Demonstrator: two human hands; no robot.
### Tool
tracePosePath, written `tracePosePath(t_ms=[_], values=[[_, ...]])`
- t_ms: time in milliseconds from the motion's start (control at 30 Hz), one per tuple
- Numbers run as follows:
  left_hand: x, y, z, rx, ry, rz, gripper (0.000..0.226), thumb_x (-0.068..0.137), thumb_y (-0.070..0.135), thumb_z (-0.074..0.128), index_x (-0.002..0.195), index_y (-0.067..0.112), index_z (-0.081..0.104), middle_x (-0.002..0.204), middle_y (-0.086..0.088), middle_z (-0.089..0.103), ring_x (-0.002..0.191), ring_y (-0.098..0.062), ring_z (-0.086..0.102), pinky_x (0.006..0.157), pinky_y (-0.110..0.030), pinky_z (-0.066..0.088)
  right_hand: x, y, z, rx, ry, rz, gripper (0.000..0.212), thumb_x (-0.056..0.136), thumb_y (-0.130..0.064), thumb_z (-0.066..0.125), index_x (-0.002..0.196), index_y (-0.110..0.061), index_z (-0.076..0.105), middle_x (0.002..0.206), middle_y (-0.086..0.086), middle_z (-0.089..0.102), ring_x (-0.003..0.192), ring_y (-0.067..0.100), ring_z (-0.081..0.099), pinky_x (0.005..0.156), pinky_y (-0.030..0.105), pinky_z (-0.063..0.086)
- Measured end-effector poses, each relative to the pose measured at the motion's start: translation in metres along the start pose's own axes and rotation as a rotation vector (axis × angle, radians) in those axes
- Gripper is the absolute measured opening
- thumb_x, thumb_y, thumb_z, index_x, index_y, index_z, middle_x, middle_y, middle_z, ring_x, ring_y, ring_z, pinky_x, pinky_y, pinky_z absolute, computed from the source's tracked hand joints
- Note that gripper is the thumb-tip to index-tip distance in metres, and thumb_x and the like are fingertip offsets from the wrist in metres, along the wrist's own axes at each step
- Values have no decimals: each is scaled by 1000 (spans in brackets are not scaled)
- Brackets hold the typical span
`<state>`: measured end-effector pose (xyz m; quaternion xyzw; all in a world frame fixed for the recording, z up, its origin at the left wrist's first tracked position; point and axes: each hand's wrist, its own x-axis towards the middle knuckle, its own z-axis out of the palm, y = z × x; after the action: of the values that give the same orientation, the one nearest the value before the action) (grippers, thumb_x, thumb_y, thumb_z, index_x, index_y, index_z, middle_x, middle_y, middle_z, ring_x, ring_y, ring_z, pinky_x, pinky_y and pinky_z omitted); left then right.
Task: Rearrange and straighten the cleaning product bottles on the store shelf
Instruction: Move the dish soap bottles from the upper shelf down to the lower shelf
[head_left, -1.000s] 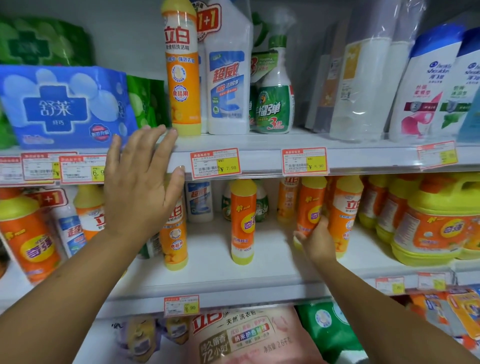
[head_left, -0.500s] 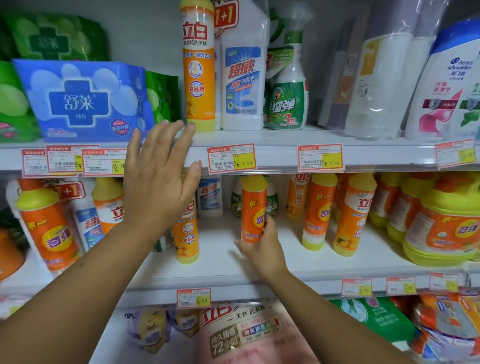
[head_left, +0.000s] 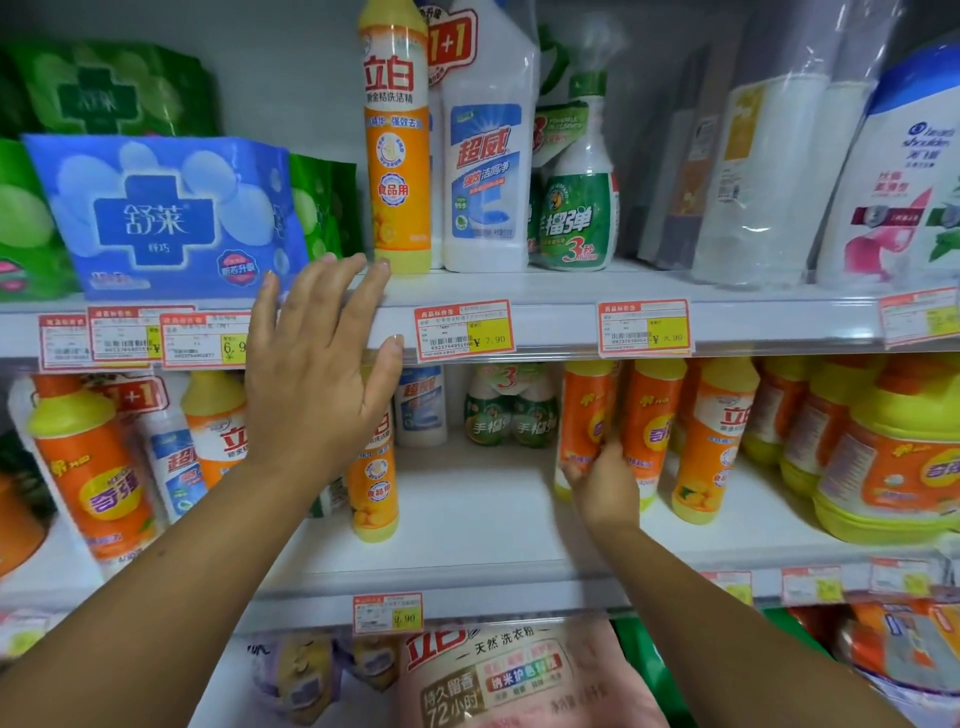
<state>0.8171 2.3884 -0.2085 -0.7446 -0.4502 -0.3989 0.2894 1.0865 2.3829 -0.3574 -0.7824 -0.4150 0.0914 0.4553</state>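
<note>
My right hand (head_left: 602, 486) is shut on the lower part of a slim orange bottle with a yellow cap (head_left: 584, 415), which stands upright on the middle shelf (head_left: 478, 530). It is pressed against a matching orange bottle (head_left: 652, 410) on its right. My left hand (head_left: 322, 364) is open with fingers spread, held flat in front of the upper shelf's edge (head_left: 556, 322). It partly hides another orange and yellow bottle (head_left: 374, 488) standing alone behind it.
Two green spray bottles (head_left: 511, 415) and a white bottle (head_left: 421, 405) stand at the back of the middle shelf. Large orange jugs (head_left: 893, 457) fill the right. On the upper shelf are a tall orange bottle (head_left: 396, 140), a white cleaner (head_left: 485, 156) and a blue pack (head_left: 166, 218).
My right hand went from the right-hand bottles to the lone orange bottle mid-shelf, gripped it and slid it right against the matching bottles. My left hand stayed by the upper shelf's edge.
</note>
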Motion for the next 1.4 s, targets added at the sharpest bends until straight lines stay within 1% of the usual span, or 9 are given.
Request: tracePosePath(t_ms=[100, 267, 367, 500, 633, 833, 967, 1067, 1400], values=[[0, 0, -3, -10, -27, 3, 56, 95, 43, 26, 144, 16, 32, 146, -8, 38, 139, -25, 29, 118, -47, 8, -13, -4, -12, 114, -68, 4, 48, 88, -18, 66, 129, -9, 42, 115, 11, 62, 100, 29, 61, 75, 20, 45], [1, -1, -8, -23, -57, 18, 57, 95, 44, 26, 143, 16, 33, 146, -7, 37, 138, -24, 29, 118, -44, 6, -55, -21, -51, 142, -116, -171, 71, 81, -30, 73, 141, -19, 38, 124, -2, 61, 110, 13, 60, 97, 32, 48], [1, -1, -11, -31, -87, 17, 57, 95, 45, 27, 143, 16, 33, 144, -6, 39, 137, -24, 30, 118, -44, 6, -87, -54, -86, 195, -77, -360, 50, 81, -30, 73, 124, -36, 50, 103, -15, 66, 89, -2, 63, 77, 14, 50], [2, -3, -17, -48, -128, 17, 56, 94, 48, 29, 143, 20, 35, 141, -4, 44, 134, -22, 34, 117, -44, 12, -108, -137, -134, 323, -39, -605, 31, 83, -24, 71, 102, -43, 55, 88, -14, 68, 82, 5, 65, 68, 15, 51], [8, -13, -25, -58, -154, 54, 57, 93, 54, 27, 141, 25, 39, 139, 0, 50, 132, -20, 41, 113, -43, 20, -85, -218, -147, 288, -2, -737, 23, 88, -30, 64, 111, -31, 59, 98, -16, 65, 87, 1, 62, 70, 14, 50], [5, -23, -19, -119, -138, 59, 55, 95, 53, 27, 142, 27, 40, 141, -1, 48, 134, -21, 40, 115, -43, 20, -13, -306, -101, 208, -138, -627, 55, 84, -35, 69, 131, -17, 46, 118, -5, 60, 106, 13, 59, 89, 32, 49], [3, -25, -13, -128, -105, 73, 53, 93, 50, 36, 139, 26, 43, 135, 0, 51, 130, -21, 43, 115, -42, 21, 18, -342, -64, 86, 68, -518, 62, 74, -57, 69, 116, -19, 46, 112, 2, 63, 101, 26, 63, 83, 42, 51], [4, -25, -13, -134, -102, 74, 52, 93, 50, 36, 139, 27, 42, 134, 1, 50, 128, -20, 43, 115, -41, 20, 23, -353, -54, -60, 157, -482, 64, 72, -53, 69, 116, -15, 43, 110, 8, 59, 97, 31, 63, 81, 43, 52], [3, -22, -15, -105, -124, 59, 55, 93, 51, 31, 141, 26, 41, 135, -1, 50, 130, -20, 41, 116, -42, 18, -64, -284, -163, 412, 156, -849, 50, 72, -29, 79, 108, -27, 45, 104, -10, 63, 95, 4, 62, 81, 25, 53]])
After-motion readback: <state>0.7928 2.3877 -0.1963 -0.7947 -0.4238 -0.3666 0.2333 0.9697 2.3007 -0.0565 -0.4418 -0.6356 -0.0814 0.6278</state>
